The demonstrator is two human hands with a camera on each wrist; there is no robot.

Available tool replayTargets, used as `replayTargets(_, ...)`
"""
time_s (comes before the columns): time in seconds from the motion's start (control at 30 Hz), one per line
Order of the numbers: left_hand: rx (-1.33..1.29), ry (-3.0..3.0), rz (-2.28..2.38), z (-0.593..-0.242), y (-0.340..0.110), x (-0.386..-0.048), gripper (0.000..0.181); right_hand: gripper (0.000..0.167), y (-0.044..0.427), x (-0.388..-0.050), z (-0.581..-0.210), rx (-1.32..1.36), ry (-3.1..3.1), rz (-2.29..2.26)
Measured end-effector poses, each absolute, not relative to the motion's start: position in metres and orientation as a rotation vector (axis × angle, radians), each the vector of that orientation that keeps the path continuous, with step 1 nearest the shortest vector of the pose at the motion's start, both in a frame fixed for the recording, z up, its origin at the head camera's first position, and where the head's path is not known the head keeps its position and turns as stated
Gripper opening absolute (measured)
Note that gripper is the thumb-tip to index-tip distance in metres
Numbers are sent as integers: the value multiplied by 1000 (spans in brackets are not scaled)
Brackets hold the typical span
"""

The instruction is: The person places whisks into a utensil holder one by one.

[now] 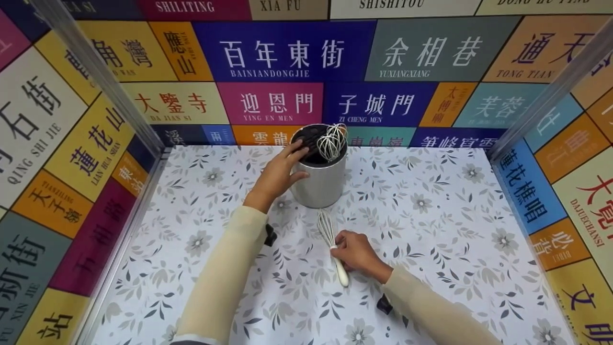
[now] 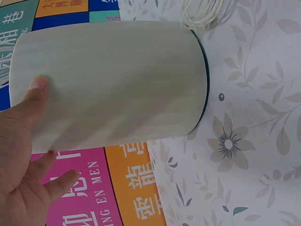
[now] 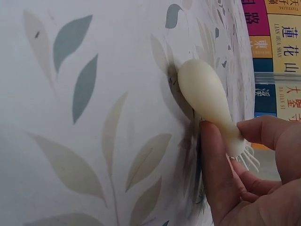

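A pale grey cylindrical utensil holder (image 1: 318,187) stands upright near the back of the table. My left hand (image 1: 278,175) holds its left side near the rim, with the thumb (image 2: 37,89) flat against the outer wall. Out of the holder's dark mouth stick the wire loops of a whisk (image 1: 332,143) and a black utensil (image 1: 310,136), whose kind I cannot tell. In front of the holder, my right hand (image 1: 357,251) pinches a small whisk (image 1: 341,273) at its neck. Its wire end points at the holder, and its cream handle (image 3: 204,87) lies close over the tabletop.
A white tablecloth with grey flowers and leaves (image 1: 440,230) covers the table. Behind it rises a wall of coloured panels with Chinese lettering (image 1: 285,52). Similar side panels and metal corner posts (image 1: 115,91) flank the table on the left and right.
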State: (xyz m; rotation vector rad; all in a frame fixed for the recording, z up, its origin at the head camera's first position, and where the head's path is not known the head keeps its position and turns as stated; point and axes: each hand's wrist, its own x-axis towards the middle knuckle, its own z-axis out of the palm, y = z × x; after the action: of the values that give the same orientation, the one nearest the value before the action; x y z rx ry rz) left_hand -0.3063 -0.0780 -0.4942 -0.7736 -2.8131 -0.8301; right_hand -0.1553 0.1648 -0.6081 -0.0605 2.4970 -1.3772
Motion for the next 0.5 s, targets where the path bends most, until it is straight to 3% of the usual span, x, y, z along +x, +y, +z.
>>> replayTargets(0.5, -779, -2809, -804, -493, -77, -304, 66, 18, 163, -158, -593, -212, 2665, -1395)
